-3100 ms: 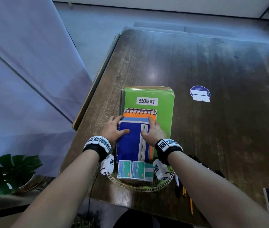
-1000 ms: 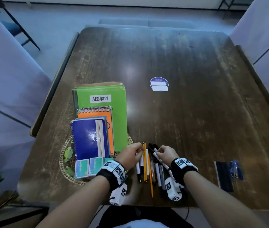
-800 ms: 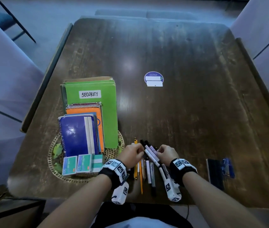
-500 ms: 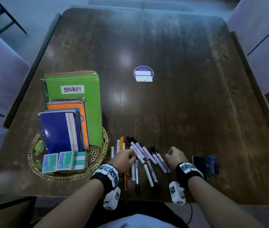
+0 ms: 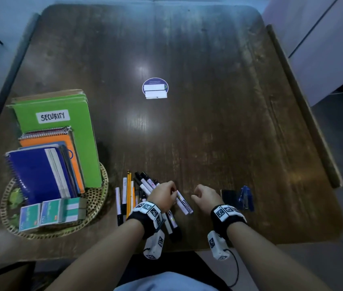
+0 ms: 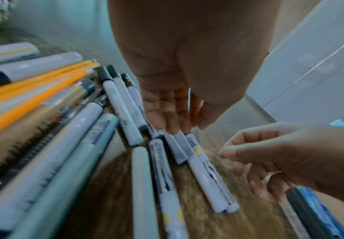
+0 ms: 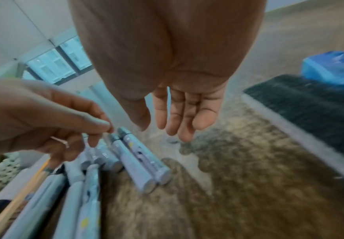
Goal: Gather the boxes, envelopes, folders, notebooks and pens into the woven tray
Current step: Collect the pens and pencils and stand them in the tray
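The woven tray at the front left holds a green folder, an orange notebook, a blue notebook and small boxes. Pencils and white markers lie loose on the table right of the tray. My left hand hangs over them, its fingertips touching the cap ends of the rightmost markers. My right hand hovers just right of the markers, fingers relaxed and holding nothing.
A black flat item and a blue item lie right of my right hand. A round blue sticker marks the table's middle. The pens lie close to the table's front edge.
My left hand has slid right across the pens onto the rightmost markers. My right hand, which held the pens a second ago, has let go and stays beside them. The head view shifted.
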`<state>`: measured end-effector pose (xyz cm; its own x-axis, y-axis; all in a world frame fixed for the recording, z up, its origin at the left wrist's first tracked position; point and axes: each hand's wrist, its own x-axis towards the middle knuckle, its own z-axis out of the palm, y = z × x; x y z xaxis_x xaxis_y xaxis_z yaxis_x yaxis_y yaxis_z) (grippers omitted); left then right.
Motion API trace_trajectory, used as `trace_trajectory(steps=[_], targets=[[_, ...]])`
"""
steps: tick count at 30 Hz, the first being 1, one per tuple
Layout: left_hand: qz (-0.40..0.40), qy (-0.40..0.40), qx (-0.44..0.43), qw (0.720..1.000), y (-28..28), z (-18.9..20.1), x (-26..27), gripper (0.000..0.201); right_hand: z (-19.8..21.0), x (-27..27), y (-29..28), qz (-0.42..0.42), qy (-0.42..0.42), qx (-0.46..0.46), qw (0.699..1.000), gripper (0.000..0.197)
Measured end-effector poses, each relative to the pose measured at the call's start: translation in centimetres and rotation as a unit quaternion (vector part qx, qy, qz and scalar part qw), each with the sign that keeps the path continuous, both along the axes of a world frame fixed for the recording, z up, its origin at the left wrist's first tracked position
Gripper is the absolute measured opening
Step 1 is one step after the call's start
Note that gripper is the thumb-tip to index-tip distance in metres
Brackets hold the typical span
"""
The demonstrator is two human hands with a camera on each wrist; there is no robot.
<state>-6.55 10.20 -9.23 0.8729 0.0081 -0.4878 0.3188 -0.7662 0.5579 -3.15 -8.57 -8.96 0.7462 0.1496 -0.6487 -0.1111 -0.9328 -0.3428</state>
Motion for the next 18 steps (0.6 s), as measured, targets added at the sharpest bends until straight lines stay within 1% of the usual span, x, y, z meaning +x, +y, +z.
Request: trace_trajectory(steps=[2,4,6,8,10,14,18], targets=[[-0.01,0.018,0.008,1.0,0.6,0.0,-0.2,0.012,-0.2,-0.3,2.1,0.021,0.024,0.006,0.999,0.02],[-0.017,0.034,0.008,0.999,1.2,-0.1,-0.5,0.011,-0.5,-0.5,3.8,0.044,0.033,-0.006,0.998,0.019],[0.0,0.046,-0.006,0.999,1.8,-0.1,-0.7,0.012,-0.8,-0.6,5.0,0.07,0.033,-0.023,0.997,0.02],[0.023,0.051,-0.015,0.998,2.1,0.3,-0.9,0.013,-1.0,-0.5,5.6,0.075,0.037,-0.033,0.996,0.025],[0.039,0.049,-0.021,0.998,2.6,0.3,-1.0,0.013,-1.1,-0.3,5.7,0.061,0.046,-0.034,0.996,0.03],[0.057,0.041,-0.043,0.997,3.7,0.5,-1.5,0.006,-1.3,0.3,5.3,0.015,0.075,0.0,0.997,0.022],[0.071,0.014,-0.064,0.995,5.7,1.5,-2.4,0.008,-1.0,0.3,5.3,-0.015,0.076,0.01,0.997,0.016]])
